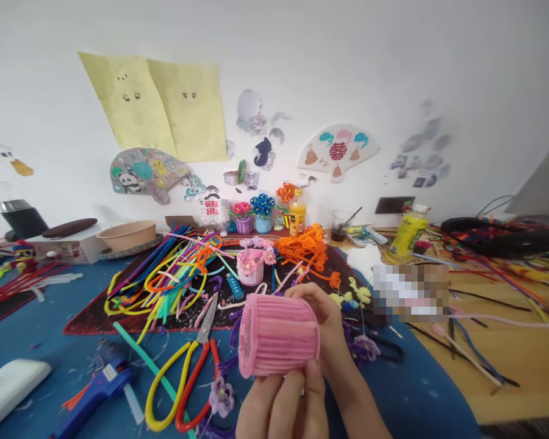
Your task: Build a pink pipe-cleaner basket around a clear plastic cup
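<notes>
A pink ribbed cup wrapped in fuzzy pipe cleaners point(281, 335) lies on its side in the air, its rimmed end turned to the left. My left hand point(281, 405) grips it from below, fingers bent against its underside. Around its far right end curls my right hand point(324, 317), partly hidden behind the cup. Just left of the cup lie scissors point(205, 332) with one yellow and one red handle, and a purple pipe-cleaner flower point(221, 396). Beyond it stands a small pink pot with pipe-cleaner flowers point(250, 268).
A blue glue gun point(98, 390) and a white case point(13, 390) lie at the left. Bundled colourful pipe cleaners point(169, 274) and orange ones point(304, 250) cover the dark mat. Bottles, including a yellow-green one point(408, 231), and a plastic cup point(343, 225) stand along the wall.
</notes>
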A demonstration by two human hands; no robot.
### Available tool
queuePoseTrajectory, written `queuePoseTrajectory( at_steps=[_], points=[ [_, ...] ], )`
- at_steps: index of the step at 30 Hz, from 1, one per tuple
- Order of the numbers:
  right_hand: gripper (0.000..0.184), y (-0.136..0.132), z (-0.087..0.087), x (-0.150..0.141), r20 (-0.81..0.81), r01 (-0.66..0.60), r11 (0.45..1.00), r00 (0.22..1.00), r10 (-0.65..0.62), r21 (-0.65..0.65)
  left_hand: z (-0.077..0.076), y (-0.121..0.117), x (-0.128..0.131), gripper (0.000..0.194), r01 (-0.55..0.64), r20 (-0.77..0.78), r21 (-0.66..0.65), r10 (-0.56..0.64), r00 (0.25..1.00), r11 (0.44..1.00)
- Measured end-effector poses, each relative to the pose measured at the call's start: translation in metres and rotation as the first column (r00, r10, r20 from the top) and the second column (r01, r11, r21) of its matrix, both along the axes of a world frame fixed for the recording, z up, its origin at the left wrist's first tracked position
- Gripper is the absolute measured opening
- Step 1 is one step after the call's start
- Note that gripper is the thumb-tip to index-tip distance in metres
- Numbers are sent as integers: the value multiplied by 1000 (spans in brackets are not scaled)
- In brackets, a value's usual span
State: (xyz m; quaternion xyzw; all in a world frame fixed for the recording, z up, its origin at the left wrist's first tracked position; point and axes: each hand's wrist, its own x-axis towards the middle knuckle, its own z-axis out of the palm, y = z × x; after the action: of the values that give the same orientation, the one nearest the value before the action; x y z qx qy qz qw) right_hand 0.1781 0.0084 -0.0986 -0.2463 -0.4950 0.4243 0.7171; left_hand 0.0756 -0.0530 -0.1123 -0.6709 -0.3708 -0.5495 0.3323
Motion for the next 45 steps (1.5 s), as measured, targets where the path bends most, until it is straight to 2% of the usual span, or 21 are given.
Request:
queuePoseTrajectory(
  at_steps=[3, 6, 9, 13, 16, 19, 24, 28, 30, 32, 34, 36, 39, 45],
  points=[
    [22, 2, -2, 1, 7, -17, 1000, 1000, 17, -6, 6, 3, 1, 34, -5, 41, 38, 3, 999, 999],
    [27, 4, -4, 3, 35, -14, 1000, 999, 15, -17, 10, 7, 3, 30, 49, 79, 56, -53, 995, 997],
    [25, 3, -4, 3, 53, 3, 999, 999, 0, -45, 14, 11, 6, 29, 107, 184, -5, -104, 977, 994],
    [16, 1, -2, 1, 67, 120, 991, 991, -116, -60, 18, 15, 7, 26, 100, 313, -124, -57, 948, 987],
    [12, -1, -1, 1, 107, 189, 981, 977, -184, -38, 18, 17, 3, 31, 67, 261, -208, -10, 965, 976],
    [9, -1, -2, 1, 123, 202, 979, 972, -199, -13, 16, 17, -3, 35, 38, 165, -250, 4, 986, 968],
    [9, -1, -4, 2, 104, 218, 976, 971, -216, -9, 14, 16, -9, 47, 46, 83, -256, -26, 996, 966],
    [13, -2, -3, 0, 82, 167, 986, 982, -167, 8, 18, 16, -11, 53, 51, 57, -248, -38, 998, 967],
    [18, -1, -2, 0, 86, 168, 986, 982, -169, 13, 21, 16, -10, 50, 43, 35, -251, -35, 999, 967],
    [22, -1, -1, 0, 90, 217, 976, 972, -217, 8, 24, 14, -8, 39, 89, 18, -262, -87, 996, 961],
    [19, -1, 0, 2, 92, 298, 954, 950, -298, 8, 27, 10, -6, 25, 234, 79, -293, -221, 972, 927],
    [15, -1, 0, 4, 92, 385, 922, 918, -386, 35, 31, 5, -4, 22, 361, 218, -306, -304, 927, 881],
    [9, -3, 0, 5, 100, 432, 900, 894, -436, 63, 40, 0, -6, 7, 370, 368, -340, -240, 898, 864],
    [11, -6, 1, 3, 81, 388, 912, 913, -400, 137, 52, 2, -15, 9, 281, 339, -434, -134, 931, 856]
  ],
)
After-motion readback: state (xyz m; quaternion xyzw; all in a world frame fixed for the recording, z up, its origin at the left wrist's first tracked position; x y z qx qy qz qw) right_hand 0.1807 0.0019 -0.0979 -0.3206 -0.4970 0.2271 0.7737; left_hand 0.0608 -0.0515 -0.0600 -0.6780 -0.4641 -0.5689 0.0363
